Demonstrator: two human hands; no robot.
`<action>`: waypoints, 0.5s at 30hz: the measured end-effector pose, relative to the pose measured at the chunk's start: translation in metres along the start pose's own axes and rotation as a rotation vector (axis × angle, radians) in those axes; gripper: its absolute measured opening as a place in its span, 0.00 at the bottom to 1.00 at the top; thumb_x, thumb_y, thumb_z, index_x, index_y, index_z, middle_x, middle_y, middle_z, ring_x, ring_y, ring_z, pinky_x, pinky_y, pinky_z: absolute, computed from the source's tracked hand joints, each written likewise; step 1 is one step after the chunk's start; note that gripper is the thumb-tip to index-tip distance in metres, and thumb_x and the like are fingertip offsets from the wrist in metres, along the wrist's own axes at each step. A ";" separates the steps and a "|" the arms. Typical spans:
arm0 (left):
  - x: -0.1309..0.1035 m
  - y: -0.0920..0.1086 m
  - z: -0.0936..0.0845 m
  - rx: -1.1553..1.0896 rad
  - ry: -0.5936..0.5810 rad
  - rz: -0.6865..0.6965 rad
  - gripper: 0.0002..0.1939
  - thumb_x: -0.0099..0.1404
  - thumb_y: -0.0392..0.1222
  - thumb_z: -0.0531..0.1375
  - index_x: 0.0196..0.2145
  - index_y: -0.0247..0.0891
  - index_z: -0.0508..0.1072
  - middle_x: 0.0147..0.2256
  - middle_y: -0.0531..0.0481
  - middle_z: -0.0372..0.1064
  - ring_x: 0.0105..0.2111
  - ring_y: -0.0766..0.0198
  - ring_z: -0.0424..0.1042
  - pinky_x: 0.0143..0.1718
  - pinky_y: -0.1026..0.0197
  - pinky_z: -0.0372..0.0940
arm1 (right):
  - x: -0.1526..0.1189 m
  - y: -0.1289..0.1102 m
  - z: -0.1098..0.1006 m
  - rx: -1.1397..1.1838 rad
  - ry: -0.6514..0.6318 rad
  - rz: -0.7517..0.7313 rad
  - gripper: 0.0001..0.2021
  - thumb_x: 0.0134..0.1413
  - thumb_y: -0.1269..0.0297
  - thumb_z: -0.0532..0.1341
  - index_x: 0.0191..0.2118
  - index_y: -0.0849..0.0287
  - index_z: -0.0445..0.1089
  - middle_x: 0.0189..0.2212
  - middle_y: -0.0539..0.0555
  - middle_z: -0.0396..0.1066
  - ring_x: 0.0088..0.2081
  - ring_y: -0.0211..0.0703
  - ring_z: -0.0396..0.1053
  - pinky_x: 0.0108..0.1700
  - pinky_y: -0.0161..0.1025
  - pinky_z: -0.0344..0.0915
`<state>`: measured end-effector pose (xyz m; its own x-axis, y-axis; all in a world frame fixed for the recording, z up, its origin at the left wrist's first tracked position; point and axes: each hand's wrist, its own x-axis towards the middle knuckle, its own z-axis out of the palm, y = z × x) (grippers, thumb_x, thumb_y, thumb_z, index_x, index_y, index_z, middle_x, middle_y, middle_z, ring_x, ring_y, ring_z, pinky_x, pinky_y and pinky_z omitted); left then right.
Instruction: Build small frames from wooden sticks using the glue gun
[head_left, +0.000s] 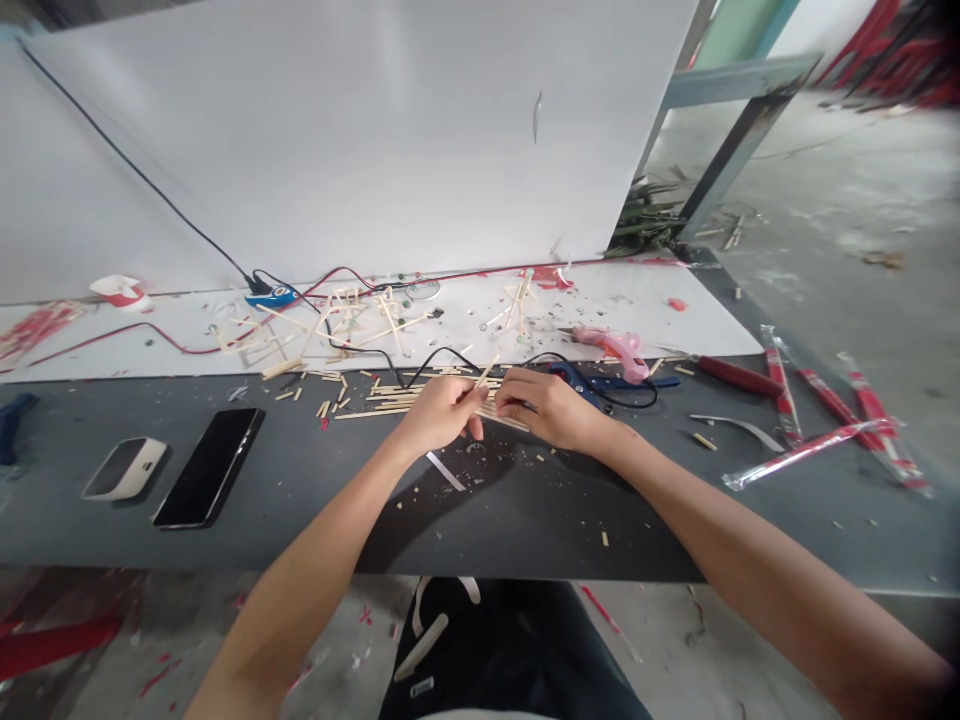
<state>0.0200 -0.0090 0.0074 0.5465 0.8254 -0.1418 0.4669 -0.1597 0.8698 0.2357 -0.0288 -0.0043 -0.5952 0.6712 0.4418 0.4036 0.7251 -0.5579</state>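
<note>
My left hand (444, 412) pinches a thin wooden stick (487, 372) between thumb and fingers, its tip pointing up and away. Close beside it, my right hand (551, 408) is curled with its fingertips down by the pile of wooden sticks (390, 400); what lies between those fingertips is hidden. Short cut pieces of stick are scattered left of the pile. Beyond my hands, small frames of joined sticks (390, 315) stand on the white board (465, 335). A pink glue gun (611, 345) lies behind my right hand.
A black phone (210, 468) and a white-and-grey device (126, 470) lie at left. Right of my hands are a red-handled tool (739, 376), a curved blade-like strip (739, 430) and red wrapped packets (810, 452). Cables (375, 352) cross the white board under the white panel (375, 140).
</note>
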 end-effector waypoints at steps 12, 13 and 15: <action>0.007 -0.004 -0.005 -0.103 -0.020 -0.014 0.20 0.72 0.55 0.55 0.32 0.36 0.71 0.22 0.45 0.76 0.21 0.64 0.74 0.24 0.65 0.67 | -0.003 0.007 0.012 -0.054 0.045 0.048 0.08 0.66 0.75 0.49 0.38 0.56 0.60 0.37 0.55 0.63 0.34 0.42 0.61 0.38 0.39 0.61; 0.007 -0.005 -0.006 -0.099 -0.012 -0.015 0.20 0.72 0.55 0.55 0.31 0.36 0.71 0.22 0.45 0.76 0.21 0.64 0.74 0.24 0.65 0.67 | -0.003 0.006 0.012 -0.042 0.064 0.042 0.08 0.66 0.74 0.48 0.37 0.56 0.59 0.37 0.55 0.63 0.34 0.42 0.61 0.38 0.39 0.61; 0.008 -0.008 -0.010 -0.075 0.031 -0.027 0.20 0.72 0.55 0.55 0.30 0.37 0.70 0.22 0.46 0.76 0.21 0.64 0.74 0.24 0.65 0.66 | -0.004 0.005 0.010 -0.012 0.124 0.046 0.07 0.66 0.73 0.49 0.37 0.55 0.58 0.36 0.55 0.62 0.35 0.43 0.61 0.39 0.40 0.62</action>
<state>0.0137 0.0041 0.0041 0.5118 0.8456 -0.1518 0.4270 -0.0971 0.8990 0.2330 -0.0291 -0.0157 -0.4860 0.7169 0.4999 0.4369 0.6947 -0.5714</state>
